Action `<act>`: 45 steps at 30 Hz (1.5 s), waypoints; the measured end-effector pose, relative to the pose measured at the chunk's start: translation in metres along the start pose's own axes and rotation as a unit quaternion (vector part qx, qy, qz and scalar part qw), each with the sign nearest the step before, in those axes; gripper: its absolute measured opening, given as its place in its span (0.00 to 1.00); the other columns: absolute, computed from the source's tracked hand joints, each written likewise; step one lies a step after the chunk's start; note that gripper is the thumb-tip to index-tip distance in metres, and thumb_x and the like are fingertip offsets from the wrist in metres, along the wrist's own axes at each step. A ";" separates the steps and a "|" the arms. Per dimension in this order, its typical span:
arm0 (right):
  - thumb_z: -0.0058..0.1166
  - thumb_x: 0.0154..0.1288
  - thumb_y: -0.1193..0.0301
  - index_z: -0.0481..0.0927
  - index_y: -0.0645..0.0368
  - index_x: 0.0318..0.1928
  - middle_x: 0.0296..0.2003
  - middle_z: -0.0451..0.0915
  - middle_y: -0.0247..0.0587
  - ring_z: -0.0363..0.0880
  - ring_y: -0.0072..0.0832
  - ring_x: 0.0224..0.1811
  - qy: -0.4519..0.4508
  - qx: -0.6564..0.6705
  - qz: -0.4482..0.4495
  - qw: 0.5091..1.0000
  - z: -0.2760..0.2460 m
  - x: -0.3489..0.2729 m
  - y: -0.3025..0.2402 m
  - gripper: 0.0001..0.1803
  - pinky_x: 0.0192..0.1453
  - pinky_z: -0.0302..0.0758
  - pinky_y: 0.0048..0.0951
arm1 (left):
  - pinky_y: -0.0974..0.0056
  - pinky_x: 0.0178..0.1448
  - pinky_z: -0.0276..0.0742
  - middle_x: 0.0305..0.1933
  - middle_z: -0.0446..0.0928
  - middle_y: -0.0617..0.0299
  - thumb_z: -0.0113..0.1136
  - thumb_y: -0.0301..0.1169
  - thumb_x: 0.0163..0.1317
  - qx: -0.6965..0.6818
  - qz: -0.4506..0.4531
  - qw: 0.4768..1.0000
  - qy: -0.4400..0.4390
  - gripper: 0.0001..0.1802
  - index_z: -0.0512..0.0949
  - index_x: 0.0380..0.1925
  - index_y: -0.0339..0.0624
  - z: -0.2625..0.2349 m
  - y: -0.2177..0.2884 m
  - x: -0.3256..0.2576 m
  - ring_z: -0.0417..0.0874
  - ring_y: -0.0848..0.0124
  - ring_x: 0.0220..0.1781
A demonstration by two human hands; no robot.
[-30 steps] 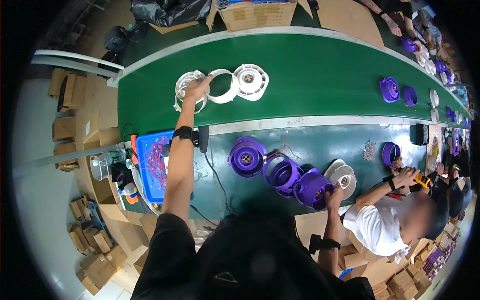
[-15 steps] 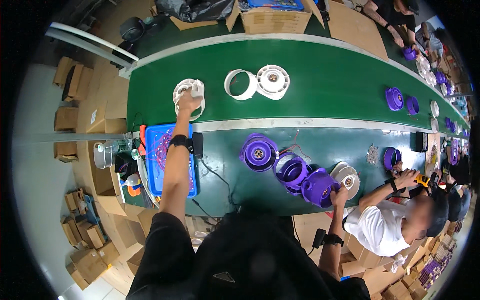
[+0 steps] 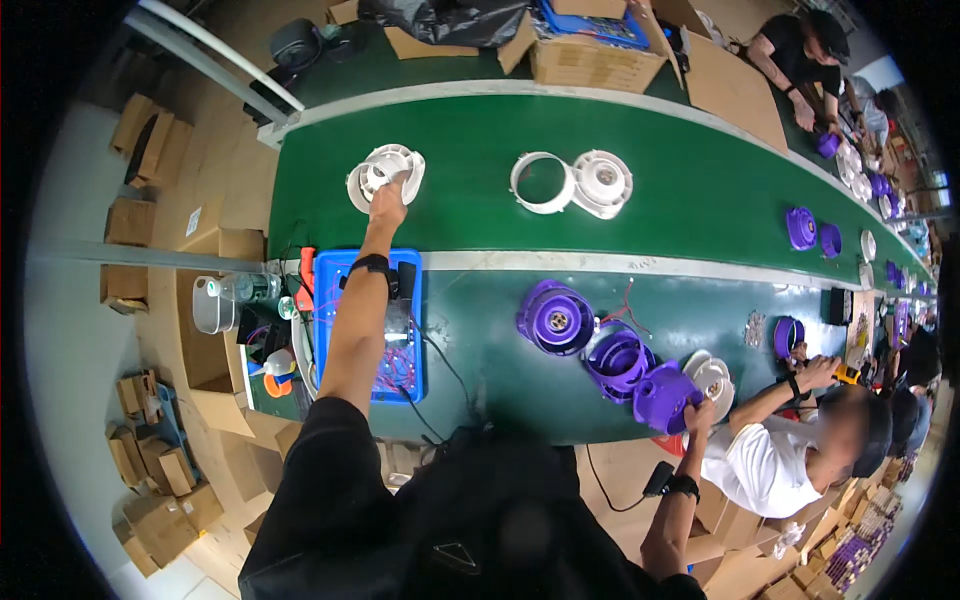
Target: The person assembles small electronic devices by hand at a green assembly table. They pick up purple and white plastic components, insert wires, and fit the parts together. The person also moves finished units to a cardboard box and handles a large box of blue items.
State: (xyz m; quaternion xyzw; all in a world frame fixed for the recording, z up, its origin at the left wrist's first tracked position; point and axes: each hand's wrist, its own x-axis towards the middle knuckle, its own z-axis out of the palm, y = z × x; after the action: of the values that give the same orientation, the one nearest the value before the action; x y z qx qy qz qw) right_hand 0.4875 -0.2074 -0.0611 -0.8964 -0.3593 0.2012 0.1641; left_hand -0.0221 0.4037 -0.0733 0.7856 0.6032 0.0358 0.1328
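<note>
My left hand reaches over the green belt, its fingers closed on the rim of a white round fan housing. A white ring-shaped part shows against that housing; whether the two are joined I cannot tell. My right hand grips the side of a purple fan housing near the table's front edge. Touching or close beside it are a purple ring-shaped housing and a white housing. Further left sits another purple housing with a motor at its centre and red wires beside it.
A white ring and a white housing lie on the belt. A blue tray with wires stands under my left forearm. At right, a co-worker in a white shirt holds a yellow power tool. Bottles stand at left.
The view has shifted, so most things appear further right. My left hand has moved the white housing slightly left and away, and it looks turned. My right hand stays on the purple housing.
</note>
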 end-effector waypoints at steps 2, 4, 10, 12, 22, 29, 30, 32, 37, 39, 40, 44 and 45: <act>0.53 0.42 0.72 0.72 0.64 0.22 0.16 0.72 0.51 0.73 0.46 0.19 0.001 -0.007 -0.007 1.000 0.005 -0.008 0.028 0.08 0.25 0.67 0.42 | 0.48 0.47 0.77 0.37 0.80 0.43 0.54 0.16 0.48 0.023 -0.008 1.000 -0.011 0.35 0.65 0.59 0.57 -0.007 -0.025 0.012 0.81 0.48 0.44; 0.54 0.40 0.71 0.72 0.64 0.20 0.15 0.71 0.50 0.73 0.45 0.19 0.024 -0.051 0.011 0.998 0.016 -0.012 0.048 0.09 0.24 0.67 0.42 | 0.47 0.47 0.77 0.37 0.80 0.43 0.53 0.16 0.49 0.032 -0.028 0.999 0.004 0.35 0.64 0.59 0.57 -0.009 -0.043 0.016 0.81 0.47 0.43; 0.55 0.40 0.68 0.77 0.66 0.27 0.19 0.75 0.48 0.76 0.42 0.24 -0.023 -0.032 0.078 0.996 0.021 -0.024 0.047 0.14 0.30 0.71 0.43 | 0.43 0.42 0.74 0.35 0.78 0.39 0.52 0.20 0.55 -0.086 0.025 0.989 0.121 0.26 0.66 0.55 0.51 -0.040 -0.044 -0.021 0.79 0.41 0.37; 0.55 0.41 0.68 0.77 0.66 0.27 0.20 0.75 0.48 0.76 0.41 0.24 -0.024 -0.034 0.088 0.995 0.020 -0.036 0.049 0.13 0.30 0.71 0.42 | 0.44 0.41 0.73 0.36 0.78 0.39 0.54 0.23 0.56 -0.168 0.038 0.979 0.111 0.24 0.66 0.54 0.50 -0.062 -0.040 -0.029 0.79 0.42 0.38; 0.53 0.46 0.71 0.77 0.66 0.28 0.22 0.76 0.46 0.75 0.36 0.26 -0.036 -0.032 0.038 0.998 0.005 -0.035 0.010 0.10 0.31 0.71 0.38 | 0.53 0.38 0.75 0.36 0.79 0.46 0.58 0.33 0.59 -0.153 -0.047 0.976 0.149 0.16 0.73 0.48 0.48 -0.049 -0.168 0.029 0.81 0.54 0.33; 0.43 0.48 0.80 0.77 0.65 0.23 0.19 0.72 0.31 0.68 0.22 0.23 0.112 -0.032 0.044 0.992 -0.014 -0.112 -0.048 0.07 0.26 0.67 0.33 | 0.51 0.57 0.70 0.54 0.74 0.40 0.49 0.54 0.58 -0.204 -0.225 0.946 0.111 0.39 0.59 0.65 0.44 -0.013 -0.182 0.087 0.75 0.46 0.55; 0.44 0.49 0.80 0.78 0.65 0.25 0.21 0.74 0.29 0.69 0.21 0.24 0.057 0.036 0.076 0.995 -0.010 -0.103 -0.067 0.07 0.27 0.67 0.31 | 0.54 0.59 0.70 0.59 0.70 0.39 0.50 0.56 0.57 -0.142 -0.232 0.955 0.118 0.42 0.59 0.65 0.42 -0.012 -0.215 0.100 0.74 0.47 0.57; 0.46 0.50 0.80 0.77 0.66 0.24 0.20 0.73 0.30 0.68 0.20 0.23 0.057 0.177 0.109 0.977 0.003 -0.118 -0.078 0.06 0.24 0.65 0.31 | 0.54 0.67 0.61 0.64 0.63 0.37 0.52 0.55 0.54 -0.242 -0.200 0.948 0.058 0.44 0.59 0.64 0.37 -0.006 -0.229 0.117 0.65 0.46 0.65; 0.49 0.48 0.78 0.74 0.71 0.24 0.15 0.71 0.39 0.68 0.21 0.20 0.035 0.121 0.187 0.974 0.018 -0.165 -0.110 0.06 0.22 0.64 0.33 | 0.50 0.61 0.67 0.55 0.72 0.42 0.58 0.42 0.53 -0.035 -0.035 0.983 0.175 0.32 0.67 0.56 0.36 -0.019 -0.137 0.073 0.74 0.46 0.54; 0.51 0.47 0.77 0.74 0.71 0.22 0.14 0.69 0.44 0.67 0.22 0.20 0.053 0.103 0.191 0.975 0.031 -0.173 -0.109 0.06 0.21 0.64 0.33 | 0.55 0.60 0.68 0.52 0.73 0.41 0.56 0.32 0.55 -0.103 0.140 0.965 0.195 0.24 0.71 0.52 0.34 -0.040 -0.083 0.022 0.74 0.49 0.53; 0.54 0.46 0.76 0.72 0.69 0.21 0.16 0.70 0.52 0.73 0.32 0.19 0.016 0.091 0.216 0.972 0.034 -0.174 -0.113 0.08 0.23 0.66 0.39 | 0.57 0.58 0.69 0.51 0.74 0.44 0.59 0.28 0.53 -0.235 0.137 0.949 0.156 0.24 0.72 0.51 0.32 -0.047 -0.033 -0.018 0.75 0.53 0.55; 0.59 0.45 0.70 0.73 0.67 0.24 0.21 0.75 0.60 0.76 0.54 0.27 -0.010 -0.005 0.140 0.990 0.050 -0.167 -0.136 0.12 0.31 0.70 0.48 | 0.60 0.55 0.74 0.56 0.72 0.46 0.66 0.27 0.46 -0.286 0.200 0.909 -0.228 0.40 0.61 0.62 0.43 -0.015 0.091 -0.129 0.76 0.55 0.55; 0.60 0.45 0.68 0.74 0.66 0.26 0.23 0.76 0.61 0.75 0.58 0.31 -0.025 -0.056 0.130 0.990 0.051 -0.166 -0.150 0.13 0.34 0.71 0.51 | 0.57 0.57 0.73 0.61 0.67 0.43 0.68 0.29 0.43 -0.298 0.215 0.872 -0.322 0.49 0.54 0.66 0.44 0.012 0.104 -0.148 0.73 0.50 0.59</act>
State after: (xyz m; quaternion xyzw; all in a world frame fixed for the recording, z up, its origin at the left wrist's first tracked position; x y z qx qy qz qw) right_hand 0.2664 -0.2145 0.0011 -0.9380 -0.2544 0.2225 0.0768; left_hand 0.0382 0.2357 -0.0435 0.7872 0.3035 -0.0138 0.5366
